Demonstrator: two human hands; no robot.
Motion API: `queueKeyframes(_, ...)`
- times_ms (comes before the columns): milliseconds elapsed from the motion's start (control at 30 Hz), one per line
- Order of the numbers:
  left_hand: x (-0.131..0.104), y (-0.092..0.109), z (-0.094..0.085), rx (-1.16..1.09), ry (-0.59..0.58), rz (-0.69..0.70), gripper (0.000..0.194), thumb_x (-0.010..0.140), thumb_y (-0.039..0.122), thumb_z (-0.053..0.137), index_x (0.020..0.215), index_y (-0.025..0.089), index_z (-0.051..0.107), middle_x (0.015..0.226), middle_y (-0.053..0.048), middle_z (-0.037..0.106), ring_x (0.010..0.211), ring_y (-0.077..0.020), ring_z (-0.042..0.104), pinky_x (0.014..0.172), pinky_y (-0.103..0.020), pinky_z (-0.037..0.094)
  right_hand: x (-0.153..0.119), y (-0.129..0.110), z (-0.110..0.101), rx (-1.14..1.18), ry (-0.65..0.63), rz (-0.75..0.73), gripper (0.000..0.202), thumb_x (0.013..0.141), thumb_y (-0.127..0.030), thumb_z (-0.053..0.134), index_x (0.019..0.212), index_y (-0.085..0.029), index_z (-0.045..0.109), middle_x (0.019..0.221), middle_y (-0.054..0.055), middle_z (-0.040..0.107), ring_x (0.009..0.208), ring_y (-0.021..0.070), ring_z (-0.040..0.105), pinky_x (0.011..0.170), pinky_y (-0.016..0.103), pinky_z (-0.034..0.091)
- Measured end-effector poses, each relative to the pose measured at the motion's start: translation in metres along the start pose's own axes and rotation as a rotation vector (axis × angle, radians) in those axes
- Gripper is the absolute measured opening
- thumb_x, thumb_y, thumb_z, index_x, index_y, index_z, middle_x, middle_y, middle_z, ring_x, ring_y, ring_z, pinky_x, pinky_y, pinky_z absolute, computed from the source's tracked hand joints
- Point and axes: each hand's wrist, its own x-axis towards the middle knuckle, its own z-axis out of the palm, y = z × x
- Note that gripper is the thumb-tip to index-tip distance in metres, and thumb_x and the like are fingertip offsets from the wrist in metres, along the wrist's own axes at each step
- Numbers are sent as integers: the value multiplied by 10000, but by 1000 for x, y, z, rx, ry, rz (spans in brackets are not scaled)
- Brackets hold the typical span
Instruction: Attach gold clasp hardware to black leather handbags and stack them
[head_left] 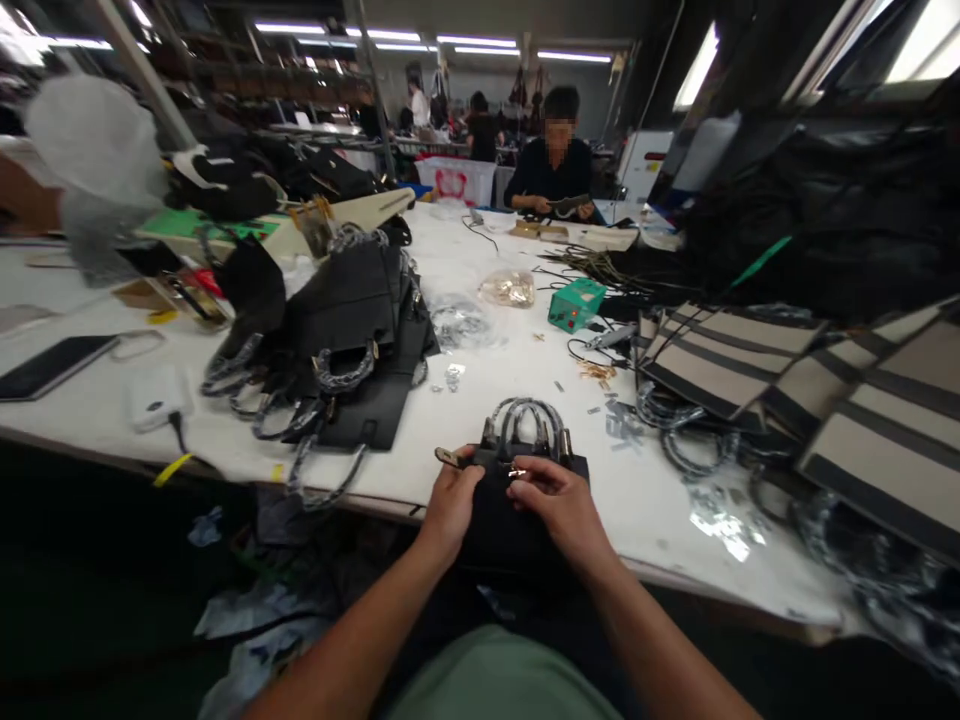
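Observation:
A small black handbag rests at the table's near edge, with its wrapped handles standing up. My left hand is closed on the bag's upper left side, its thumb lying on the front. From between those fingers a short dark tab with a metal plate sticks out to the left. At the upper front of the bag, my right hand pinches a small shiny metal fitting. Its exact shape is too small to make out, and the fingertips partly cover it.
Black handbags are piled on the left, near a phone and a white box with a cable. Striped bag pieces lie right. A green device and loose metal parts lie between. Across the table sits a person.

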Motion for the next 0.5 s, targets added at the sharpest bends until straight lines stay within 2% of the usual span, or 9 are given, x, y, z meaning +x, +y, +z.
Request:
queueKeyframes(100, -2, 1, -6, -75, -59, -54, 509, 723, 366, 720, 1166, 129, 636, 1011, -84, 720, 935, -247, 647, 894, -381, 443, 4, 15, -2, -36, 14, -30, 354, 763, -438, 721, 1004, -179, 731, 849, 36, 673, 685, 160, 657, 594, 272, 558)
queueKeyframes(233, -5, 0, -11, -103, -101, -15, 568, 731, 390, 747, 1222, 131, 632, 1081, -107, 720, 963, -254, 663, 911, -390, 464, 8, 15, -2, -131, 31, -125, 298, 798, -457, 685, 910, -191, 758, 949, 50, 663, 645, 128, 615, 485, 232, 515)
queueKeyframes(400, -7, -7, -13, -165, -154, -23, 604, 785, 420, 709, 1309, 144, 593, 1060, -98, 733, 975, -260, 668, 929, -399, 470, 9, 18, 2, -197, 24, -11, 341, 825, -442, 665, 999, -155, 728, 681, 13, 664, 518, 109, 575, 484, 228, 485)
queueKeyframes(500, -8, -9, -12, -202, -153, -29, 597, 771, 428, 722, 1291, 155, 616, 1055, -88, 740, 1047, -282, 650, 946, -402, 466, 9, 23, 7, -211, 65, 11, 390, 801, -445, 690, 1059, -153, 698, 701, 20, 681, 550, 130, 615, 474, 224, 489)
